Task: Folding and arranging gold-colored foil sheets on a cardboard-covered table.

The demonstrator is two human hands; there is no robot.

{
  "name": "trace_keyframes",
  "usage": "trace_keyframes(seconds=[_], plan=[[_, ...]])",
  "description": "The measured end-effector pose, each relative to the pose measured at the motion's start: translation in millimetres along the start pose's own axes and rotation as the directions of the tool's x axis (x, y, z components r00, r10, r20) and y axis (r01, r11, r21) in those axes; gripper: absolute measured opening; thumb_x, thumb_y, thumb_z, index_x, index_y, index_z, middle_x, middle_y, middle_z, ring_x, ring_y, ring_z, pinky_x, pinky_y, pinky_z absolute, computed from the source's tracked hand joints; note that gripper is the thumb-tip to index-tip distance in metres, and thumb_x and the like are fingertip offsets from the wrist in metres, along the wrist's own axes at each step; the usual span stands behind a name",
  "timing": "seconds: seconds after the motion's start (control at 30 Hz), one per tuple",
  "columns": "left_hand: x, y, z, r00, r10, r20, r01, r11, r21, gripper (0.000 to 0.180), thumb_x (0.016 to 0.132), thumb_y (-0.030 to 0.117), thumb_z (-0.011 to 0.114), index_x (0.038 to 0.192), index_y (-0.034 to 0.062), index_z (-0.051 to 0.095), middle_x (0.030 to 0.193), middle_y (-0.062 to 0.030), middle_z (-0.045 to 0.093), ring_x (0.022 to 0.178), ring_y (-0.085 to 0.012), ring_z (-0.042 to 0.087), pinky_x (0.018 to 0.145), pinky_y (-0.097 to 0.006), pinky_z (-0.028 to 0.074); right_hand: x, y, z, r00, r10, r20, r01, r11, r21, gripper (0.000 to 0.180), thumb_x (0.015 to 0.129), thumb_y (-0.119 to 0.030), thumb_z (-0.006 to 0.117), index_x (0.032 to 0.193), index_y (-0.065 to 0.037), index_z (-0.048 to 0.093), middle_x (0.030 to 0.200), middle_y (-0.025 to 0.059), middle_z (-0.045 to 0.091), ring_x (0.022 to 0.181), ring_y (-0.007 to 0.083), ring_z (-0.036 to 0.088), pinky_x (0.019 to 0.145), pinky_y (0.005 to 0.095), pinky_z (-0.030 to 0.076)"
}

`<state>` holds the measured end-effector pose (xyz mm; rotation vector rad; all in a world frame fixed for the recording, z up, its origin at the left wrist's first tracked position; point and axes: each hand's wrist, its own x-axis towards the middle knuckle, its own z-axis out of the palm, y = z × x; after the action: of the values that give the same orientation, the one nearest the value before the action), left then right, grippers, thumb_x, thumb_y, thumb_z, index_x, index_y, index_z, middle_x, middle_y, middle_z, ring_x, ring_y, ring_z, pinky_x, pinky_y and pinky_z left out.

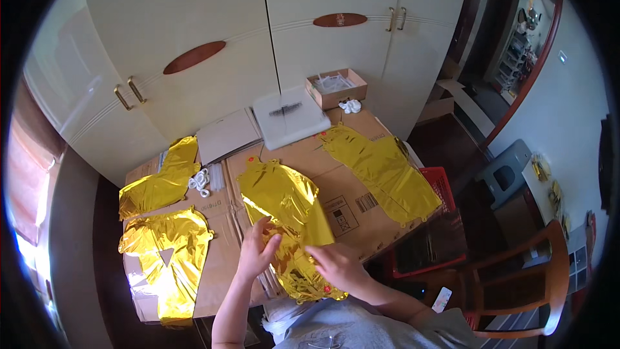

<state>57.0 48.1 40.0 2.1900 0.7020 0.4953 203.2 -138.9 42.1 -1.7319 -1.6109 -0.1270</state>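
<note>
Far left of the cardboard-covered work surface (349, 203): two flattened gold foil balloons, one upper-left (161, 181) and one lower-left (168, 258), the lower one catching strong glare. Between the upper one and the centre lies a cluster of small white ring-shaped pieces (199, 181) beside a bundle of clear thin sticks (216, 176).

Centre: a third gold foil balloon, the centre balloon (284, 213), lies flat in front of the person and runs down to the near edge of the cardboard. The left hand (257, 250) rests on its left margin, fingers spread and pointing upward, thumb out toward the foil; whether it pinches the edge cannot be determined. The right hand (337, 265) lies palm down on the lower part of the same balloon, fingers together and angled left, pressing the foil flat.

Behind, against the white wardrobe (194, 26): a grey flat board (226, 134), a white flat box (287, 116), and an open cardboard box (337, 87) with a white crumpled item (351, 106) just beside it.

Right: a fourth gold foil balloon (381, 171) lies diagonally on the cardboard, a red crate (442, 184) at the cardboard's right edge, and a wooden chair (516, 284) further right.
</note>
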Motion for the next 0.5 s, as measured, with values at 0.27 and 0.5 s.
trace_keyframes(seconds=[0.27, 0.5], plan=[[20.6, 8.0, 27.6, 0.959, -0.203, 0.198, 0.273, 0.853, -0.446, 0.06, 0.088, 0.022, 0.071, 0.133, -0.0047, 0.041, 0.087, -0.011, 0.067, 0.078, -0.0136, 0.064, 0.067, -0.028, 0.05, -0.6, -9.1, 32.0, 0.976, -0.165, 0.141, 0.178, 0.98, -0.088, 0.024, 0.08, -0.012, 0.061, 0.104, -0.008, 0.064, 0.082, 0.0023, 0.058, 0.078, 0.0184, 0.061, 0.073, 0.033, 0.049], [107.8, 6.6, 37.8, 0.947, -0.252, 0.199, 0.285, 0.946, -0.155, 0.069, 0.082, 0.034, 0.074, 0.132, -0.0036, 0.045, 0.088, -0.0164, 0.07, 0.08, -0.0214, 0.069, 0.069, -0.032, 0.054, -6.7, -8.2, 41.2, 0.968, -0.203, 0.146, 0.22, 0.97, -0.108, 0.021, 0.081, -0.015, 0.059, 0.101, -0.008, 0.062, 0.08, 0.0018, 0.056, 0.079, 0.0172, 0.059, 0.074, 0.0326, 0.047]])
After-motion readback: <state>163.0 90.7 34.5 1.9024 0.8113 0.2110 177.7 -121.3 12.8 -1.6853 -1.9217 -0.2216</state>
